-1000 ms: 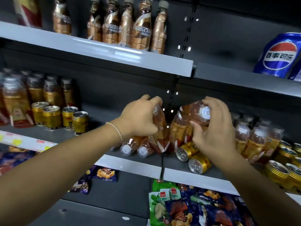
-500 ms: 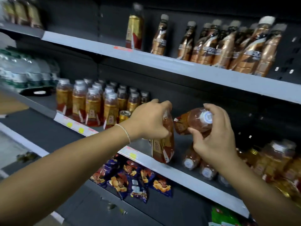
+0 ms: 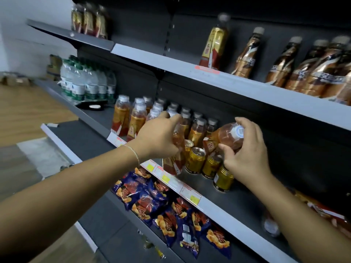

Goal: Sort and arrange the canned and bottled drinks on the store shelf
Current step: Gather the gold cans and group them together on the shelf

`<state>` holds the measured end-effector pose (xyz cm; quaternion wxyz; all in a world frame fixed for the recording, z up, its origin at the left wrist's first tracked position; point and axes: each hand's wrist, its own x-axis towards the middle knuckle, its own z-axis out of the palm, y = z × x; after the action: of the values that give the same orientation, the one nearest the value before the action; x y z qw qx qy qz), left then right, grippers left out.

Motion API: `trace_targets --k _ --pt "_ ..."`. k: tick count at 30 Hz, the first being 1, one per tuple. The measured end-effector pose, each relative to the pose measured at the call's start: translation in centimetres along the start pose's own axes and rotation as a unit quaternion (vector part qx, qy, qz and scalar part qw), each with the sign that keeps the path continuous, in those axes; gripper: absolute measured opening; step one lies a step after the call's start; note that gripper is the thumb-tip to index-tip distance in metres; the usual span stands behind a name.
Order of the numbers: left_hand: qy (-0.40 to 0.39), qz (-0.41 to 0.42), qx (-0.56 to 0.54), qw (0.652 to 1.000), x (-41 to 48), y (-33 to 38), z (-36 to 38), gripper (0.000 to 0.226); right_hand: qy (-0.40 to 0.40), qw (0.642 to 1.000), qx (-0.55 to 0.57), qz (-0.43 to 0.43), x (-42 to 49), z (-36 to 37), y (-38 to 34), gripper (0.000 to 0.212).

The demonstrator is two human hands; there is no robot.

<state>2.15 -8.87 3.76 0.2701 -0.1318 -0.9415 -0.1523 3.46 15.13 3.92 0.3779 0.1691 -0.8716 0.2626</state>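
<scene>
Left hand (image 3: 157, 137) is curling its fingers round the upper part of an upright tea bottle (image 3: 176, 149), whose base is sitting at or just above the front edge of the middle shelf (image 3: 247, 198); contact cannot be confirmed through the blur. Right hand (image 3: 248, 152) is clasping a second tea bottle (image 3: 222, 134), which is lying tilted on its side with its cap facing the camera, above the gold cans (image 3: 195, 158). Rows of matching bottles (image 3: 137, 120) are standing just behind on the same shelf, water bottles (image 3: 85, 82) are standing further left, and snack bags (image 3: 152, 196) are lying on the shelf below.
</scene>
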Motion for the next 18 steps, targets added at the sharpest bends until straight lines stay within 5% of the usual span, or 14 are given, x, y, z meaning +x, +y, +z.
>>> trace_targets --k 9,13,18 --pt "0.099 0.042 -0.059 0.992 5.7 2.2 1.3 0.072 -0.016 0.998 -0.050 0.034 3.7 1.5 6.2 0.074" --pt "0.070 0.057 -0.033 0.995 9.4 4.7 3.8 0.072 -0.069 0.988 -0.088 0.110 6.3 1.2 8.8 0.062" --pt "-0.014 0.039 0.034 0.999 13.4 6.9 8.0 0.054 -0.124 0.980 -0.037 0.153 8.9 1.8 12.0 0.082"
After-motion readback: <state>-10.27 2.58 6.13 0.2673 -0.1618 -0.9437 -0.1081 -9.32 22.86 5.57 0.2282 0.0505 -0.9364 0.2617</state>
